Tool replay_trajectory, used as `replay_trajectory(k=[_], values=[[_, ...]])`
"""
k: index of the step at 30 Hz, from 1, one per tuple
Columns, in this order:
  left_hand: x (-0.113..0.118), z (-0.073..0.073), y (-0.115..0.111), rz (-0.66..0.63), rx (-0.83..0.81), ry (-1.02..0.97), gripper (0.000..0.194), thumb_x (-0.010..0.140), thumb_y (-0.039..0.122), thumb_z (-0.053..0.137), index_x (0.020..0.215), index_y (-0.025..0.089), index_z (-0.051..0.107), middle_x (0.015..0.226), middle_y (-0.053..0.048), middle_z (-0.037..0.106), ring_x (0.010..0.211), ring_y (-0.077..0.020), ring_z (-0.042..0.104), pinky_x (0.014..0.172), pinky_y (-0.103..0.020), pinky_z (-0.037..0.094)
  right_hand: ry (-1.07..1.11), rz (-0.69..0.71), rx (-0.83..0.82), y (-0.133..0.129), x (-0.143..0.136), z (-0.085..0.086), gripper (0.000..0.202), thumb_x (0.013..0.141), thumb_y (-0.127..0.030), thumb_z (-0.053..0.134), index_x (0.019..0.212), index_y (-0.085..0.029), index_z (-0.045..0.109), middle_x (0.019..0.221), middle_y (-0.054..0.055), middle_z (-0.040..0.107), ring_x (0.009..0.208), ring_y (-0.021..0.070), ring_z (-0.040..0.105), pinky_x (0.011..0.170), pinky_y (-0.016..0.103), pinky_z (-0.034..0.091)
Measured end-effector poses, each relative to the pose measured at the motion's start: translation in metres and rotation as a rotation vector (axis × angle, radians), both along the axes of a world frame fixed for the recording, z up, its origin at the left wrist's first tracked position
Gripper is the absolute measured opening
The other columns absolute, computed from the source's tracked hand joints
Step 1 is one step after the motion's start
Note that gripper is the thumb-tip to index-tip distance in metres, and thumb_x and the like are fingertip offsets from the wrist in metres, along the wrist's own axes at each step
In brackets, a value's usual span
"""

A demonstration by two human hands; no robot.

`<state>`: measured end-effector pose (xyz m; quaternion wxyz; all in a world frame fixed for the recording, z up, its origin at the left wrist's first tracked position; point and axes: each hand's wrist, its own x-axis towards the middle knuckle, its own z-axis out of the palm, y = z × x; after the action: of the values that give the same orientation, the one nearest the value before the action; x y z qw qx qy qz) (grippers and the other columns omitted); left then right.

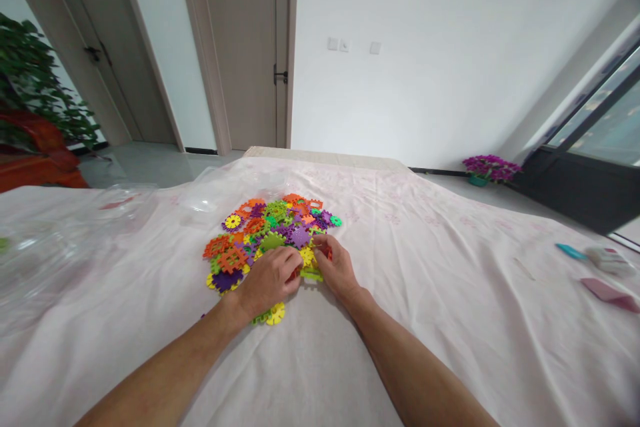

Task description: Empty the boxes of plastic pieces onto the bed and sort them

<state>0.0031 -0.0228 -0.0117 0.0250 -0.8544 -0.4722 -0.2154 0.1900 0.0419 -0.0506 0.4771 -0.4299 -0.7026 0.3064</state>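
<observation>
A heap of flat, notched plastic building pieces (277, 212) in orange, purple, yellow and green lies on the cloth-covered table. My left hand (270, 279) rests at its near edge, fingers curled, with a red notched piece (295, 273) showing between thumb and fingers. Opposite it, my right hand (337, 268) is bent inward, and a bit of red piece shows inside its closed fingers. Between the hands lie a yellow piece (307, 256) and a lime-green piece (313, 274). A yellow flower-shaped piece (275, 314) sits below my left hand. My fingertips are partly hidden.
Clear plastic packaging (45, 260) lies on the left, with another clear container (205, 197) behind the heap. At the right edge are a light-blue object (571, 251), a small white box (610, 259) and a pink item (609, 293). The pale tablecloth (440, 280) has wrinkles.
</observation>
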Motion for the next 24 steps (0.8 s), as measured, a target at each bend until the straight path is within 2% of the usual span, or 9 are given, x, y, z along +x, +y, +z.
replay_trajectory(k=[3,8,14,17,20,24], values=[[-0.007,-0.002,0.006,0.063,0.035,0.0,0.005,0.089,0.016,0.056,0.092,0.02,0.059,0.094,-0.004,0.064,0.092,-0.0203,0.06,0.085,-0.034,0.047,0.01,0.003,-0.015,0.0,0.0,-0.002,0.031,0.084,-0.021,0.052,0.112,-0.021,0.064,0.104,0.005,0.07,0.086,0.0184,0.065,0.077,0.031,0.054],[-0.022,-0.005,0.014,0.218,0.103,0.053,0.009,0.088,0.013,0.055,0.084,0.02,0.06,0.086,-0.005,0.064,0.087,-0.0221,0.059,0.08,-0.037,0.045,0.001,0.0,-0.016,0.0,-0.001,-0.001,0.031,0.084,-0.022,0.054,0.113,-0.022,0.064,0.107,0.005,0.07,0.085,0.0177,0.065,0.075,0.031,0.054],[-0.015,0.001,0.007,0.099,0.06,0.015,0.012,0.089,0.023,0.061,0.101,0.021,0.064,0.101,-0.005,0.068,0.101,-0.023,0.061,0.091,-0.039,0.044,-0.058,0.01,0.006,-0.001,-0.001,0.002,0.028,0.084,-0.023,0.052,0.108,-0.02,0.066,0.099,0.005,0.07,0.084,0.0181,0.064,0.077,0.031,0.053],[-0.007,0.002,0.002,0.11,-0.002,0.05,0.027,0.088,0.031,0.064,0.114,0.022,0.065,0.113,-0.007,0.067,0.106,-0.0258,0.061,0.091,-0.041,0.046,-0.071,0.015,0.018,-0.002,0.0,0.002,0.03,0.082,-0.021,0.051,0.108,-0.02,0.066,0.099,0.005,0.071,0.086,0.0185,0.065,0.08,0.032,0.053],[-0.004,-0.001,0.002,0.143,-0.034,0.1,0.045,0.088,0.035,0.063,0.132,0.023,0.059,0.133,-0.012,0.061,0.12,-0.0306,0.057,0.098,-0.047,0.045,-0.07,0.024,0.021,-0.002,0.0,0.002,0.032,0.08,-0.018,0.051,0.108,-0.019,0.066,0.101,0.005,0.071,0.089,0.0189,0.065,0.082,0.033,0.053],[-0.005,-0.007,0.006,0.178,-0.045,0.145,0.051,0.092,0.04,0.058,0.141,0.026,0.054,0.141,-0.014,0.056,0.129,-0.0333,0.051,0.105,-0.051,0.04,-0.07,0.028,0.018,-0.001,-0.001,0.001,0.031,0.08,-0.017,0.05,0.106,-0.019,0.066,0.099,0.005,0.071,0.089,0.0189,0.066,0.082,0.033,0.053]])
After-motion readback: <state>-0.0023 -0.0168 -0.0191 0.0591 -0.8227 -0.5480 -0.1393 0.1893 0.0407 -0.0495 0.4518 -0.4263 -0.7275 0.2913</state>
